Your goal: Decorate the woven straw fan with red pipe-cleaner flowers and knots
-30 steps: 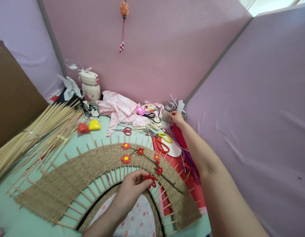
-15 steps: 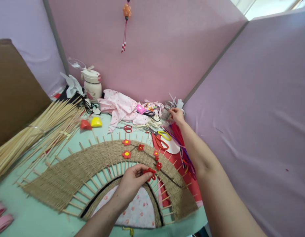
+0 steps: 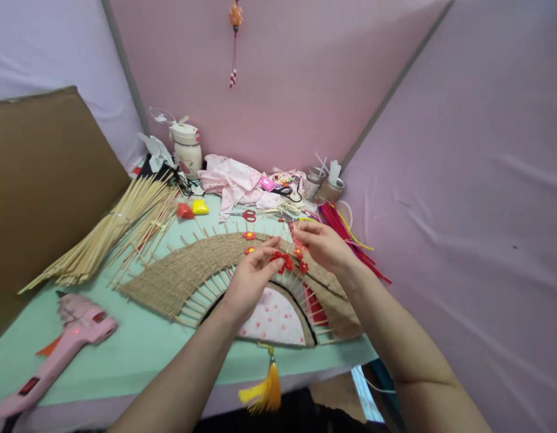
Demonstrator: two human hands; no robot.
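Observation:
My left hand pinches a red flower above the woven fan-shaped piece. My right hand is closed just to the right of that flower, thumb and fingertips together; a thin, pale bit seems to show at the tips, too small to name. Under the hands, small red flowers with yellow centres and a dark twig lie on the woven band. The fan's inner half-circle is white cloth with pink spots, edged in black. A yellow tassel hangs at its lower edge.
A pink glue gun lies at the left front. Behind are bundled sticks, red clay, yellow clay, scissors, a bottle, pink cloth, cups and coloured pipe cleaners.
My right hand has come back from the cups at the rear right to beside the red flower. My left hand still holds the flower. The view has shifted, bringing the glue gun into sight.

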